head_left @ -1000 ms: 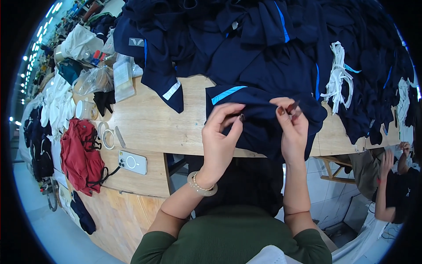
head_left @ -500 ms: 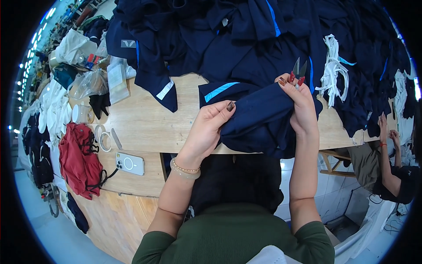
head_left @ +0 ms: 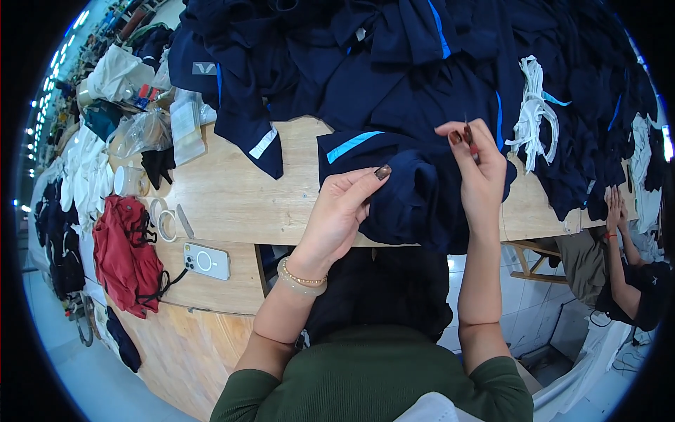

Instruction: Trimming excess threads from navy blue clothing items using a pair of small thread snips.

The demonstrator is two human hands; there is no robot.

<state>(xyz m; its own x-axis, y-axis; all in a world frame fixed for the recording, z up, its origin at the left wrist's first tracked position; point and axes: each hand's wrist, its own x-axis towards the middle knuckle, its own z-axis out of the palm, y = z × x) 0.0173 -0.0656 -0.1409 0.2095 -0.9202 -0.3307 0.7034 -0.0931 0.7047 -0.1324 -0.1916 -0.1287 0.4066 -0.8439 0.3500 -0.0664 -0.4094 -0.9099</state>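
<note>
A navy garment [head_left: 415, 207] with a light-blue stripe lies bunched at the table's near edge. My left hand [head_left: 337, 214] is closed on its left side, thumb on top of the cloth. My right hand [head_left: 481, 165] is above the garment's right side, fingers curled round small red-handled thread snips [head_left: 472, 146]. The blades point away from me and show only as a thin dark line. My right fingertips look clear of the cloth, and part of the snips is hidden by them.
A large heap of navy garments [head_left: 302, 63] covers the far side of the wooden table [head_left: 232, 190]. White strips [head_left: 532, 112] lie on it at right. To the left are a phone [head_left: 207, 261], tape rolls [head_left: 167, 226] and a red bag [head_left: 126, 257]. A co-worker [head_left: 629, 281] sits at far right.
My right hand has let go of the garment and turned inward, swinging the snips' blades upright. The cloth, stretched between both hands before, now sags and folds beside my left hand.
</note>
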